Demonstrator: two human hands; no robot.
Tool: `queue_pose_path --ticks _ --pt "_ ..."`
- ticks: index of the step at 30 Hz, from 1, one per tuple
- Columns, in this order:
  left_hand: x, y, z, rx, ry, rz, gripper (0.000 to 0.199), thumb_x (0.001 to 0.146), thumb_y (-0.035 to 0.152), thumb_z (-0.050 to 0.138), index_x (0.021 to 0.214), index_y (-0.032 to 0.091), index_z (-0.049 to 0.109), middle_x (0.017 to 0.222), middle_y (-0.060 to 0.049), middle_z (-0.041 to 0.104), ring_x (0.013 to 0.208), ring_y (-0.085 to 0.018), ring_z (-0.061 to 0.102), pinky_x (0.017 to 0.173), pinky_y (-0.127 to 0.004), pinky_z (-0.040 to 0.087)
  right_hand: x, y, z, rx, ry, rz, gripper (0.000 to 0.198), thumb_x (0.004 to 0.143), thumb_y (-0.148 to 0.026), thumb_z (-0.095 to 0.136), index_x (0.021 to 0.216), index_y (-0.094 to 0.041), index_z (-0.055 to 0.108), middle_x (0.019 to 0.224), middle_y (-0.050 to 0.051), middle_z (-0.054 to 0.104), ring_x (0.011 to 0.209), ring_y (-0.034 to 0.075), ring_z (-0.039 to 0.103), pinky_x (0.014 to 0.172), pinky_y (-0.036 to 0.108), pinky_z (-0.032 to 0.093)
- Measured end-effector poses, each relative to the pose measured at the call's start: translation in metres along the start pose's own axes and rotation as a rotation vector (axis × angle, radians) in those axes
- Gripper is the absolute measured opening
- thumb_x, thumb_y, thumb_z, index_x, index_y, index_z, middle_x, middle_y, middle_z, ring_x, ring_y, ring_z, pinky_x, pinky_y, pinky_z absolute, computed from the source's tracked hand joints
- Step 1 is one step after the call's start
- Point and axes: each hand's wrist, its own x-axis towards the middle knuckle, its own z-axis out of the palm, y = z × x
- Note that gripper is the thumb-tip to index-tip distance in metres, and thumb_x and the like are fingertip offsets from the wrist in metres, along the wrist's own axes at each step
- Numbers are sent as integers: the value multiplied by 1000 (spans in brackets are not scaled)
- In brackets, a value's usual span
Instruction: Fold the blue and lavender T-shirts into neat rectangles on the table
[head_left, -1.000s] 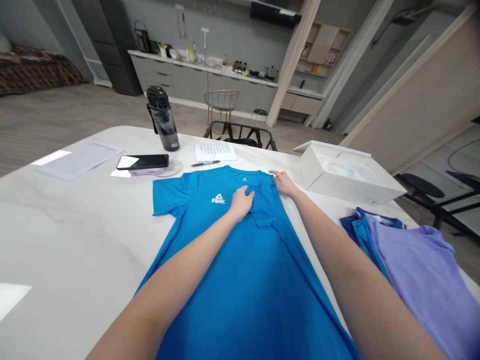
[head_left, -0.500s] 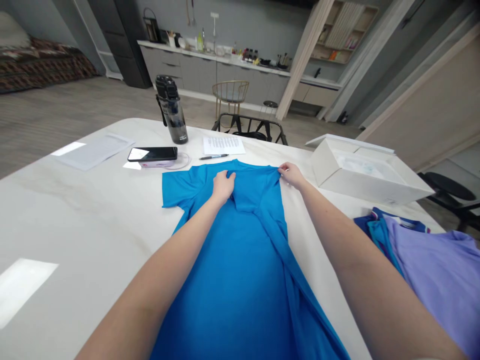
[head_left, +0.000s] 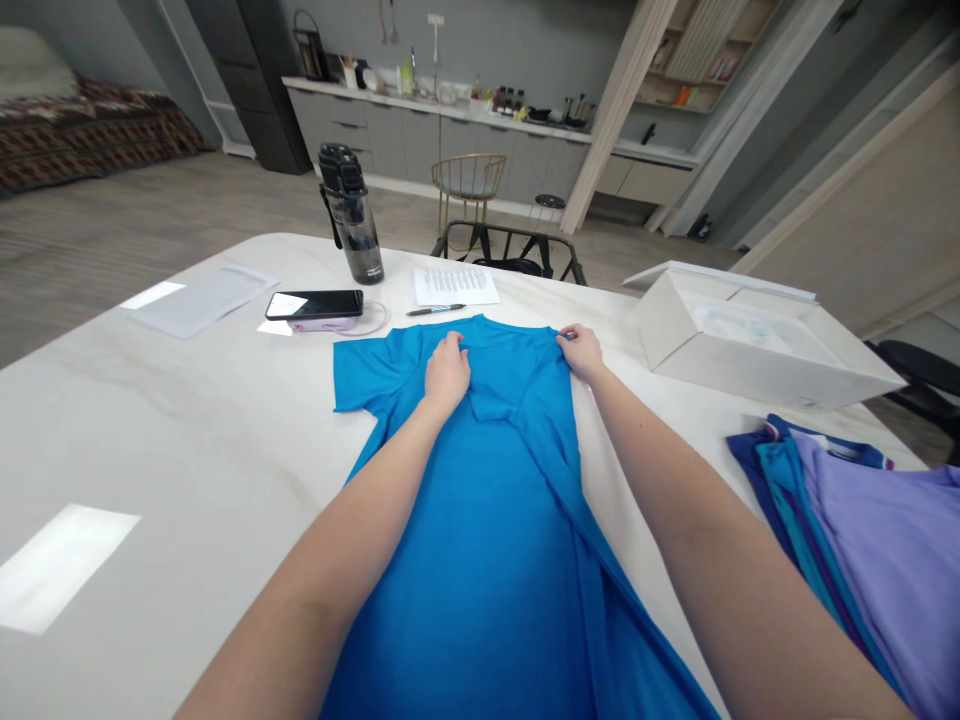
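Note:
A blue T-shirt [head_left: 480, 520] lies spread on the white table, its collar end away from me and its left sleeve out to the side. The right side is folded inward over the body in a long strip. My left hand [head_left: 448, 372] is closed on the fabric near the middle of the upper part, below the collar; its fingertips are partly hidden. With thumb and fingers, my right hand [head_left: 580, 351] pinches the far right corner of the shirt at the folded shoulder.
On the white table [head_left: 187, 430] are a phone [head_left: 315, 304] on a lilac object, a dark bottle [head_left: 352, 215], a pen [head_left: 436, 310], a printed sheet [head_left: 456, 287] and another paper [head_left: 202, 298]. To the right are an open white box [head_left: 765, 340] and stacked shirts [head_left: 885, 540].
The view has shifted slightly, so everything appears a little further right. My left hand's fingers have moved slightly on the cloth; my right hand keeps its pinch at the corner.

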Motion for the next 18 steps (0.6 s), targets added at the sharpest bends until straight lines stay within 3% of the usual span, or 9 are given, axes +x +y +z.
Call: queue_pose_path --ticks 2,5,9,12,18 --pt "-4 -2 1 106 -13 65 37 101 25 51 138 18 56 133 -16 65 124 -31 60 102 -44 48 -8 6 1 -22 33 -90 36 85 -37 64 115 -20 69 115 13 65 105 29 64 98 46 51" --pt "-8 -4 4 209 -52 169 50 102 47 51 146 23 54 150 -15 55 137 -33 50 110 -52 41 -23 14 -5 10 28 -207 49 90 -43 59 131 -17 62 127 18 61 113 32 62 104 50 49" --pt "-8 -6 8 313 -247 258 69 102 67 33 155 27 48 167 -10 37 155 -32 28 124 -60 20 -56 23 -25 101 -77 -298 56 95 -54 53 140 -21 58 140 16 58 120 31 61 109 52 48" --pt "-6 -7 10 361 -343 262 76 101 70 21 163 28 34 172 -6 25 160 -31 17 127 -63 8 -97 24 -45 99 -150 -415 54 99 -58 52 141 -26 58 149 12 55 139 30 50 120 52 38" --pt "-6 -6 10 395 -347 265 78 100 70 16 165 30 30 173 -3 22 161 -29 14 129 -61 6 -192 14 -85 -45 -253 -457 47 101 -57 52 138 -31 62 155 10 52 145 31 46 123 56 32"
